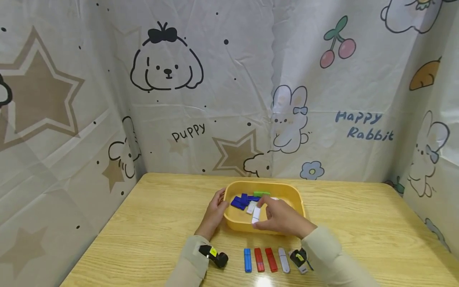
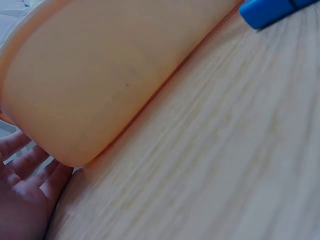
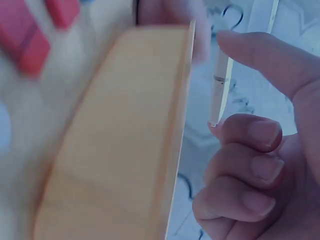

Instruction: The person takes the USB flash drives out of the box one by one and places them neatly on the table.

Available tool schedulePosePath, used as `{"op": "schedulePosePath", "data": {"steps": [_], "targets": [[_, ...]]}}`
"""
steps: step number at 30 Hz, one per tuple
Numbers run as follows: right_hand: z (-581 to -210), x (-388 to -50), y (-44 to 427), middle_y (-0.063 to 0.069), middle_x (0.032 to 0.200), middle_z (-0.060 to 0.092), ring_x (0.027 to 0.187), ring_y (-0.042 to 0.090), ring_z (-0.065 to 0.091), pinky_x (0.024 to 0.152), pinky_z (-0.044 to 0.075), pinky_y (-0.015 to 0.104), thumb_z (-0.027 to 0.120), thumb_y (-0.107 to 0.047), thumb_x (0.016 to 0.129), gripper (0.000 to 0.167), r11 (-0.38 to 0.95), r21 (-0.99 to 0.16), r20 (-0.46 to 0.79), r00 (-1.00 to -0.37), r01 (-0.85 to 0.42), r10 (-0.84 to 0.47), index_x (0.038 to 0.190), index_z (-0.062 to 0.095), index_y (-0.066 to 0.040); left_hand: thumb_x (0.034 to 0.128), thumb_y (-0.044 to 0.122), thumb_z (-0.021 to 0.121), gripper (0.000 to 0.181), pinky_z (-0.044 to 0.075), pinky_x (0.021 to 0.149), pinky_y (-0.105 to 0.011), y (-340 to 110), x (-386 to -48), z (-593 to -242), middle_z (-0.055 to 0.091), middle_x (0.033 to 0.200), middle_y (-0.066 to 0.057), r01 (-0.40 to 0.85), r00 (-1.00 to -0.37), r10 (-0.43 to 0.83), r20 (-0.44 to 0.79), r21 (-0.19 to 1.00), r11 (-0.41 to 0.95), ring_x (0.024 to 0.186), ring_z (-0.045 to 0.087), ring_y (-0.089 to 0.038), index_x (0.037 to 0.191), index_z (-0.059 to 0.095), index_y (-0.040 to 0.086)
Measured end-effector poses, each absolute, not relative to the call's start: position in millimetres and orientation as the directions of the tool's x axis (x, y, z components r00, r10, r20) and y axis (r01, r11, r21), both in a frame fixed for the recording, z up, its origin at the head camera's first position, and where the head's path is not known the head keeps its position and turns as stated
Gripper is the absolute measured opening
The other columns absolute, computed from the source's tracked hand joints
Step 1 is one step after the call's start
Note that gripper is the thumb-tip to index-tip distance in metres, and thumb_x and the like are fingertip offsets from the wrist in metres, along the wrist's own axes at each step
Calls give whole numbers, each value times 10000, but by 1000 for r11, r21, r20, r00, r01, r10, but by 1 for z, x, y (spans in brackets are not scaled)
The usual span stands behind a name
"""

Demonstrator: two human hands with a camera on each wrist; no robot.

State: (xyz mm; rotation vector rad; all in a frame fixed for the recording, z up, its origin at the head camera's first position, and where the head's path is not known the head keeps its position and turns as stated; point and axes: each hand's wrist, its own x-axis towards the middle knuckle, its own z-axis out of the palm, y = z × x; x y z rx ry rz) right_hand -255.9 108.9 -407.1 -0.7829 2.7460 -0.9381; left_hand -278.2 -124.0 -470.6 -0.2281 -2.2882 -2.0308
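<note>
My right hand [image 1: 281,217] reaches over the front of a yellow plastic basket [image 1: 247,226]. Its thumb and index finger pinch a white USB flash drive [image 1: 256,214] by the two ends. In the right wrist view that white drive [image 3: 218,90] shows a grey seam, and the other fingers curl inward. My left hand [image 1: 214,209] rests against the basket's left end, fingers straight along the outer wall. Inside the basket lie several dark blue drives [image 1: 239,202], a green one [image 1: 261,193] and another white one [image 1: 251,207].
In front of the basket is a row of drives: a blue one [image 1: 248,260], two red ones [image 1: 259,260], a white one [image 1: 284,260], and a pale one [image 1: 303,269] partly under the right wrist camera [image 1: 298,257]. A printed curtain [image 1: 215,99] encloses the wooden table [image 1: 161,223].
</note>
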Motion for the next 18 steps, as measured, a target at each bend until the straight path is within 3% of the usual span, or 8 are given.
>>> {"op": "schedulePosePath", "data": {"steps": [7, 18], "targets": [[-412, -222, 92, -85, 567, 465, 446, 52, 388, 413, 313, 207, 768, -443, 779, 506, 622, -588, 13, -776, -516, -631, 1137, 529, -177, 937, 20, 450, 508, 421, 1018, -437, -125, -278, -471, 457, 1390, -272, 178, -982, 84, 171, 980, 93, 1280, 445, -396, 1436, 365, -34], [-431, -201, 65, -97, 622, 498, 511, 40, 457, 475, 396, 214, 785, -443, 757, 493, 641, -529, -27, -745, -555, -667, 1118, 561, -192, 946, 56, 459, 508, 426, 1015, -446, -128, -299, -500, 478, 1393, -213, 159, -986, 61, 156, 986, 50, 1267, 466, -347, 1448, 386, 49]]}}
